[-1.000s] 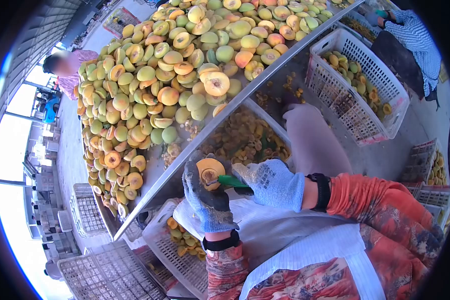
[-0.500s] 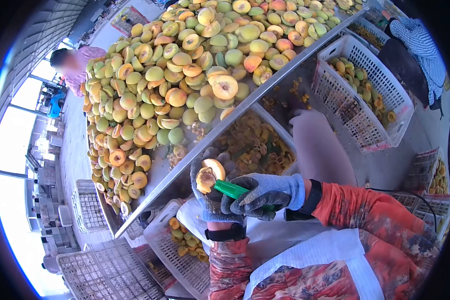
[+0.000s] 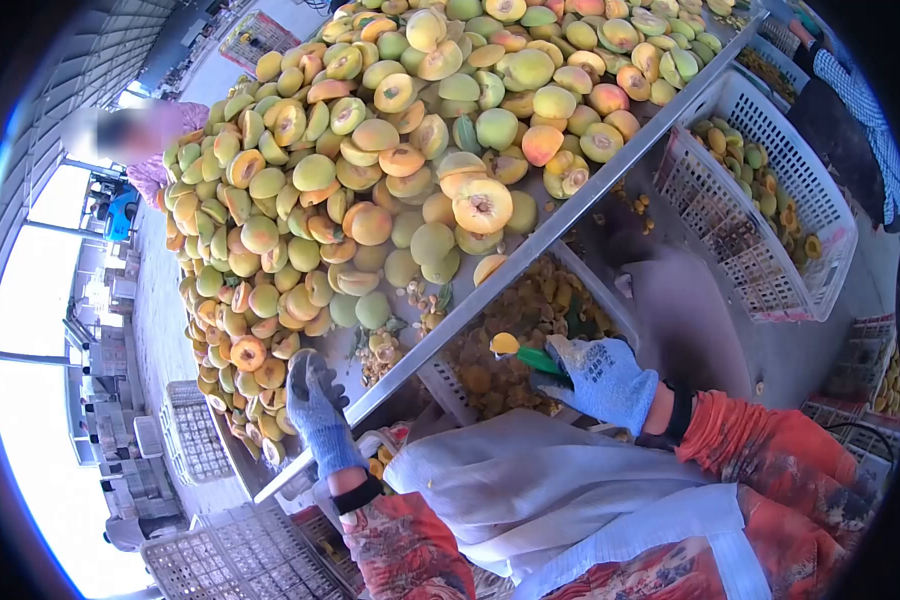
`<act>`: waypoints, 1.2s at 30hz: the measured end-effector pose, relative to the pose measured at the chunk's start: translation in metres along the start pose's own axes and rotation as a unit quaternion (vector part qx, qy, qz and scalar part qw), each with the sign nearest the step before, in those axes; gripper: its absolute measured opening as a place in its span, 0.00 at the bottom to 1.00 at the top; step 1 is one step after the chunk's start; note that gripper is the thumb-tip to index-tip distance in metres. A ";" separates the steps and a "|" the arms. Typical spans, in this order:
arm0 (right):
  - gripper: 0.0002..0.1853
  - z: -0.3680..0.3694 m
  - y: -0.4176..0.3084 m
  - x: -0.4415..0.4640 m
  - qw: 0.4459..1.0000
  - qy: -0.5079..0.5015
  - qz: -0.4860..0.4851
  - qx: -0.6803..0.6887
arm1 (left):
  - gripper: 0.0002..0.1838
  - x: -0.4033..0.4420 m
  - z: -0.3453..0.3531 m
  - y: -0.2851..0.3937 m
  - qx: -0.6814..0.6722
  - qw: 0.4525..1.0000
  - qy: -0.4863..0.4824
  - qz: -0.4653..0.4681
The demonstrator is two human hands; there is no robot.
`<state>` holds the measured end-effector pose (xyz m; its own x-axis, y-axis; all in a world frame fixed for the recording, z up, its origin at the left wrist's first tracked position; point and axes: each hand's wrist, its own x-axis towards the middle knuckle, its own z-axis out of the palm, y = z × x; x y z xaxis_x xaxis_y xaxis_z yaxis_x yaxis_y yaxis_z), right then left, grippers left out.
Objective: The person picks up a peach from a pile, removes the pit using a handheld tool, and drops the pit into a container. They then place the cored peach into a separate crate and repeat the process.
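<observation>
My blue-gloved right grip (image 3: 602, 378) is wrapped round a green-handled tool (image 3: 540, 362) — a small yellow-orange fruit piece (image 3: 504, 344) at its tip, over yellow fruit scraps (image 3: 562, 296). My blue-gloved left grip (image 3: 319, 411) — empty, fingers parted — is beside heaped green-and-orange fruit (image 3: 370, 223).

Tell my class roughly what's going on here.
Someone in red sleeves is working at a metal-edged table heaped with fruit, much of it cut in half. Their gloved right grip holds a green-handled tool, with a yellow-orange piece at its tip. Their gloved left grip, with nothing visible in it, is by the heap's near edge. One co-worker is beyond the heap; another co-worker is off to the right.
</observation>
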<state>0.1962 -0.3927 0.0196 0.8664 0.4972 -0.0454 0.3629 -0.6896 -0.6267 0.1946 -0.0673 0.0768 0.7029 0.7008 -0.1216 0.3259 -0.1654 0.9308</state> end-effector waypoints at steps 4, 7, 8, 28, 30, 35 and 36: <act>0.24 0.003 0.003 -0.007 0.994 0.077 -0.049 0.067 | 0.18 0.083 0.077 0.004 0.285 0.953 -0.018 0.099; 0.24 0.012 0.010 -0.009 0.988 0.087 -0.057 0.115 | 0.20 0.110 0.107 -0.026 0.453 0.833 0.063 0.312; 0.24 0.013 0.015 -0.009 0.988 0.086 -0.052 0.116 | 0.21 0.099 0.113 -0.011 0.342 0.916 0.022 0.208; 0.23 -0.002 -0.020 -0.006 0.953 -0.102 -0.062 -0.279 | 0.22 -0.109 0.102 -0.038 0.141 0.938 -0.268 0.169; 0.23 0.000 -0.001 -0.009 0.970 -0.024 -0.072 -0.229 | 0.23 -0.110 0.090 -0.034 -0.174 0.946 -0.269 -0.054; 0.24 -0.005 -0.002 -0.011 0.990 0.089 -0.021 0.104 | 0.23 -0.116 0.076 -0.018 -0.404 0.851 -0.241 -0.234; 0.24 -0.004 -0.006 -0.013 0.987 0.053 0.002 0.154 | 0.22 -0.119 0.077 -0.018 -0.421 0.843 -0.241 -0.230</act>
<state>0.1843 -0.3970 0.0274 0.9047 0.4254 0.0225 0.2519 -0.4916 -0.8336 0.1538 -0.2015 0.0476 0.8661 0.1582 -0.4742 0.2130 0.7414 0.6363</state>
